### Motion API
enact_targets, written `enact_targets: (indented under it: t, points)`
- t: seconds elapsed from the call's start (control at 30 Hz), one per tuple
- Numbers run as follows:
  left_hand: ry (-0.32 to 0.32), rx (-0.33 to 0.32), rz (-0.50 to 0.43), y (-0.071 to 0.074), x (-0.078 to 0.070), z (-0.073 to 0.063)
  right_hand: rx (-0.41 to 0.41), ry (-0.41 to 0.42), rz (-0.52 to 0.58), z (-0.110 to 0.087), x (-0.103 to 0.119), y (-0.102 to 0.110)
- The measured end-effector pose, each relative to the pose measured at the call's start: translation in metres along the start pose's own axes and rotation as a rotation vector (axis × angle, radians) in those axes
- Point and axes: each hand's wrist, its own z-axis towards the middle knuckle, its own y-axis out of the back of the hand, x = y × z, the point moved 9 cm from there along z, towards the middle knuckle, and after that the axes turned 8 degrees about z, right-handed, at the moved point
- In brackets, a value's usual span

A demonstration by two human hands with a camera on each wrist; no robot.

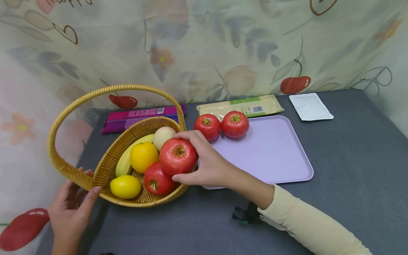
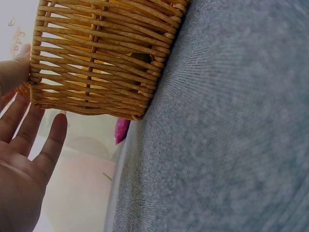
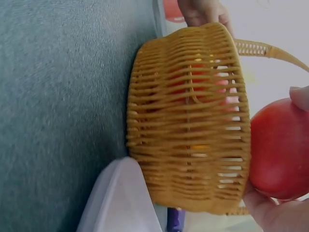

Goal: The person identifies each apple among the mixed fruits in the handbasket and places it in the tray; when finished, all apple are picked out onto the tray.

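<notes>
My right hand (image 1: 207, 163) holds a large red apple (image 1: 178, 156) over the right side of a wicker basket (image 1: 140, 203), thumb on the near side and fingers over the far side. In the right wrist view this apple (image 3: 280, 150) is at the basket's rim. Inside the basket lie another red apple (image 1: 157, 180), a lemon (image 1: 125, 187), an orange (image 1: 144, 157), a banana (image 1: 124, 163) and a pale round fruit (image 1: 164, 137). At the basket's left end my left hand (image 1: 71, 209) grips the rim by the handle's base, its thumb on top.
Two red apples (image 1: 235, 124) sit at the back left corner of a lilac tray (image 1: 267, 152). Behind are a beige packet (image 1: 239, 106), a purple packet (image 1: 134, 117) and a white packet (image 1: 310, 107). A patterned curtain (image 1: 204, 53) hangs along the back of the grey table (image 1: 344, 170).
</notes>
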Motion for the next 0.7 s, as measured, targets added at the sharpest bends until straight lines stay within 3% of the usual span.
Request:
enact_targets:
  t: [0.47, 0.7]
  points:
    - [0.002, -0.004, 0.021, 0.001, 0.001, -0.001, -0.131, 0.025, -0.042, -0.012, -0.001, 0.044]
    - [-0.002, 0.001, 0.010, 0.000, 0.001, 0.000, -0.229, -0.040, -0.042, -0.023, -0.015, 0.074]
